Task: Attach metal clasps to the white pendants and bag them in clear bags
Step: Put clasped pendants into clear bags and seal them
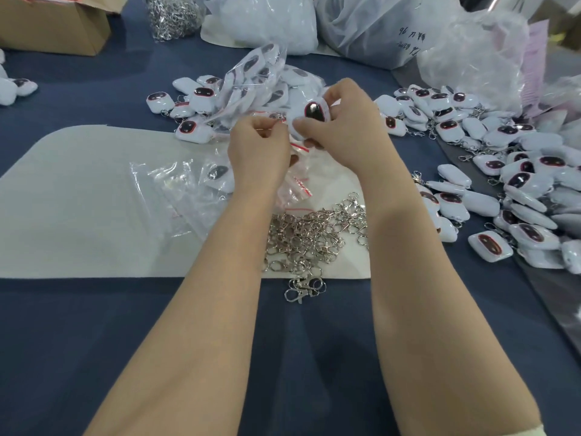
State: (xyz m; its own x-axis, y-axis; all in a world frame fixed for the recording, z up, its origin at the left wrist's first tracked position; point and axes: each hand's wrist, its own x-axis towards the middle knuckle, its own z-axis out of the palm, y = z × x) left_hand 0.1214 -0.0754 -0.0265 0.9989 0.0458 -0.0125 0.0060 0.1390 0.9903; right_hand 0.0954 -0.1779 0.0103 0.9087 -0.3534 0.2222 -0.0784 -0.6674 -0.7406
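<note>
Gripping a white pendant (309, 116) with a dark oval face edged in red, the right hand (342, 118) curls its thumb and fingers around it and holds it raised above the far edge of a white mat (78, 199). The left hand (257, 149) meets it at the pendant's left edge, fingers curled and fingertips drawn together; what they pinch, if anything, is too small to tell. Just under both hands lie loose clear bags (295, 187) with red zip strips, and left of them one bagged pendant (218, 176) rests on the mat. Nearer the person, between the forearms, a pile of metal clasps (314, 237) spreads over the mat's near edge, with a pair of stray clasps (303, 287) lying just off it on the blue tablecloth (94, 341). Beyond the hands sits a heap of bagged pendants (251, 77), with several unbagged ones around its left side. To the right, a large spread of loose pendants (518, 190) covers the cloth, many with clasps attached. A few more pendants (15, 86) show at the far left edge. Along the back stand a cardboard box (53, 23), a clear sack of clasps (173, 14) and big white plastic sacks (261, 20).
</note>
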